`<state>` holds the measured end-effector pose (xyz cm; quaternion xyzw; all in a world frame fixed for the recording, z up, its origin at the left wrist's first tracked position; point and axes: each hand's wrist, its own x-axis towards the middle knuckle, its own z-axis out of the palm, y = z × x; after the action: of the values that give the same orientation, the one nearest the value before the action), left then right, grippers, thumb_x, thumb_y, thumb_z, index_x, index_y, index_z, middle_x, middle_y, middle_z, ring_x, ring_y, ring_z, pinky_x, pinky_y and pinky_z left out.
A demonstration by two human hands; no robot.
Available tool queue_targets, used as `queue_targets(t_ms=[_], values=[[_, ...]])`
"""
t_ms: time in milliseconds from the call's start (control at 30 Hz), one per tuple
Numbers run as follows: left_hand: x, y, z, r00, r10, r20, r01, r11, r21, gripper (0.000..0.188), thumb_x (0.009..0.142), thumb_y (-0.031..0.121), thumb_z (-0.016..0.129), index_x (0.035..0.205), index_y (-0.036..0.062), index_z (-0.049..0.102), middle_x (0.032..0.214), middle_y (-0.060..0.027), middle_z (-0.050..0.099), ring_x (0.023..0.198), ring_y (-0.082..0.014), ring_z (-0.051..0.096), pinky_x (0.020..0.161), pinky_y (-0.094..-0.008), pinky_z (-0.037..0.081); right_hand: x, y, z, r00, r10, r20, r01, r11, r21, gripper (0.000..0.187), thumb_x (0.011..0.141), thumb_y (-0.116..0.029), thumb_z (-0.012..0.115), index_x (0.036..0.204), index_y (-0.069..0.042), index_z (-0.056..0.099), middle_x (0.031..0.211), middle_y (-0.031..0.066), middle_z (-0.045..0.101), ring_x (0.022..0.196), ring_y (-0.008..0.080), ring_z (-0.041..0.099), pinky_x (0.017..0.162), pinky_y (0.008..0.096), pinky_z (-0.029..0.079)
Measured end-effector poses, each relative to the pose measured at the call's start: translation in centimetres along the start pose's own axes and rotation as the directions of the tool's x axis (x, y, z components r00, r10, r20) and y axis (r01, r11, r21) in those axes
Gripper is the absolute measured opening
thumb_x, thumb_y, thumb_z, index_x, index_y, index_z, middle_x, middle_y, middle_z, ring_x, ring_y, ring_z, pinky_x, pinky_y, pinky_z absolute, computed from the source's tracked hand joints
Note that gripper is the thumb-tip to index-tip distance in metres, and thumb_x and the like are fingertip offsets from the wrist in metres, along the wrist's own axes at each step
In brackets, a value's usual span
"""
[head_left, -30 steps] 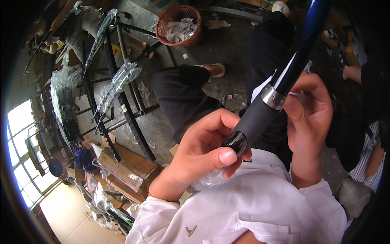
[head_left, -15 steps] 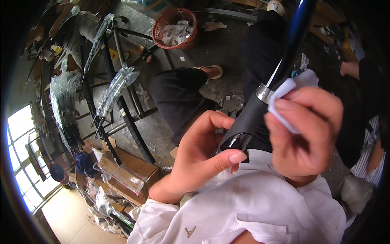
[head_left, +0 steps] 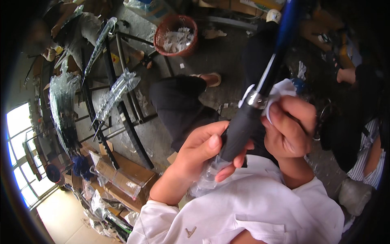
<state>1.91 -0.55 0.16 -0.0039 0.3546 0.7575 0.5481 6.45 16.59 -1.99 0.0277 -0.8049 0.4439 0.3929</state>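
Note:
A fishing rod with a matte black grip [head_left: 240, 131] slants up from my lap. Its glossy black-and-blue shaft blurs toward the top edge. My left hand [head_left: 199, 146] is wrapped round the lower end of the grip, where crumpled clear plastic [head_left: 209, 173] hangs by the fingers. At the silver ring [head_left: 255, 99] above the grip, a folded white cloth [head_left: 284, 87] goes round behind the rod, its other edge showing on the left side. My right hand [head_left: 291, 128] pinches that cloth just right of the ring.
To the left, plastic-wrapped rod bundles [head_left: 65, 105] lean on a dark metal rack [head_left: 130, 95]. Cardboard boxes [head_left: 140, 173] lie below them. A red basket [head_left: 156, 38] of scraps stands ahead. Other people's legs [head_left: 347, 75] show at the right, and another person is at the upper left.
The rod has turned, so the shiny cutout in its grip no longer shows. My right hand has moved left and a little down, bringing the cloth round the ring.

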Motion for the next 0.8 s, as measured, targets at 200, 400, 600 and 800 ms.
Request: queue_targets(t_ms=[200,400,600,800], values=[[-0.2,1.0,-0.4,0.992,0.122,-0.020,-0.122,0.992,-0.027,0.056,0.083,0.038,0.058,0.104,-0.0127,0.049,0.074,-0.0152,0.058,0.044,-0.0146,0.047,0.040,-0.0233,0.036,-0.2,5.2,-0.8,0.960,0.280,-0.016,-0.281,0.959,-0.035,0.016,0.066,0.005,0.066,0.079,-0.004,0.061,0.080,0.0071,0.054,0.074,0.0210,0.054,0.064,0.0285,0.044],[1.7,2.1,-1.8,0.973,0.184,-0.136,-0.187,0.982,-0.009,0.042,0.082,0.029,0.061,0.103,-0.0063,0.051,0.080,-0.0154,0.056,0.052,-0.0188,0.051,0.046,-0.0272,0.039,7.0,8.7,-4.9,0.936,0.263,-0.234,-0.260,0.965,0.044,0.020,0.069,0.017,0.046,0.071,0.000,0.055,0.083,0.0061,0.052,0.075,0.0146,0.054,0.066,0.0212,0.043],[2.6,3.9,-0.1,0.967,0.174,-0.187,-0.181,0.983,-0.021,0.035,0.083,0.023,0.060,0.102,-0.0043,0.048,0.079,-0.0135,0.056,0.049,-0.0144,0.049,0.043,-0.0239,0.039,15.1,10.8,-7.8,0.978,0.102,-0.180,-0.140,0.966,-0.215,0.015,0.067,0.015,0.044,0.065,0.003,0.054,0.066,0.0071,0.053,0.057,0.0142,0.054,0.051,0.0233,0.041],[3.2,4.6,-1.3,0.947,0.194,-0.257,-0.197,0.980,0.016,0.041,0.085,0.032,0.056,0.104,-0.0041,0.048,0.078,-0.0127,0.054,0.045,-0.0143,0.046,0.039,-0.0226,0.035,20.8,14.0,-6.5,0.991,-0.020,-0.133,-0.049,0.868,-0.494,0.008,0.073,0.001,0.054,0.077,-0.003,0.058,0.076,0.0093,0.056,0.066,0.0265,0.057,0.059,0.0326,0.044]])
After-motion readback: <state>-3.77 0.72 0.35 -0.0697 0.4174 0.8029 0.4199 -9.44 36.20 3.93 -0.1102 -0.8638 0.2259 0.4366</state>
